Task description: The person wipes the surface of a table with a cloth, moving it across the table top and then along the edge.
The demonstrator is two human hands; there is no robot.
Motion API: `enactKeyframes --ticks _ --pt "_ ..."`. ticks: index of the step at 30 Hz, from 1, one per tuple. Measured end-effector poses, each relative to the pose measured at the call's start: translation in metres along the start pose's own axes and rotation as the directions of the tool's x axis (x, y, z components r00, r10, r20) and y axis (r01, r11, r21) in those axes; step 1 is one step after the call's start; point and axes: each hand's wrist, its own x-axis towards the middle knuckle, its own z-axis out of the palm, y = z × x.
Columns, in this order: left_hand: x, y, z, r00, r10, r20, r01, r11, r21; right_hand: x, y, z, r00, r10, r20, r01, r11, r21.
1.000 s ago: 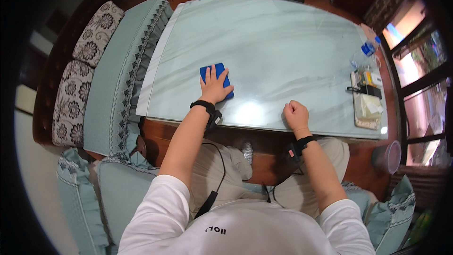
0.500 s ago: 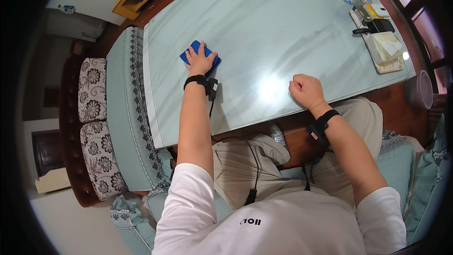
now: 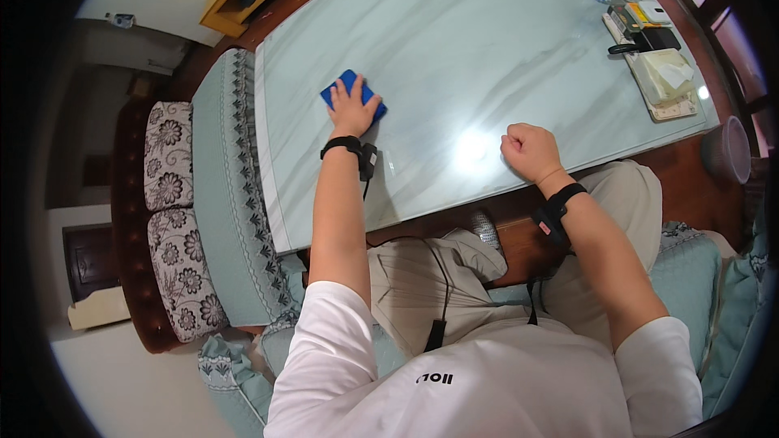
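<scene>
The left arm (image 3: pixel 341 219) stretches forward almost straight, its left hand (image 3: pixel 353 110) palm down with the fingers spread, while the right arm (image 3: pixel 604 247) slants forward and inward, its right hand (image 3: pixel 531 152) curled into a fist, well apart from the other.

Cloth (image 3: pixel 349 79) on table (image 3: pixel 422 57), sofa (image 3: pixel 219 170) left
</scene>
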Motion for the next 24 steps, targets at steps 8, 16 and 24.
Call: enactKeyframes --ticks 8,16,24 --pt "-0.099 -0.014 0.004 0.972 0.235 0.011 -0.235 0.972 0.003 0.002 -0.001 0.001 1.000 0.016 -0.025 -0.015 0.999 0.042" --pt "-0.188 -0.028 -0.005 0.957 0.288 0.046 -0.286 0.957 -0.046 0.004 0.008 0.003 0.999 0.044 -0.005 -0.044 0.997 0.066" --pt "-0.223 -0.035 -0.008 0.960 0.250 0.128 -0.244 0.968 -0.062 0.001 0.004 0.001 1.000 0.029 0.005 -0.030 0.998 0.053"
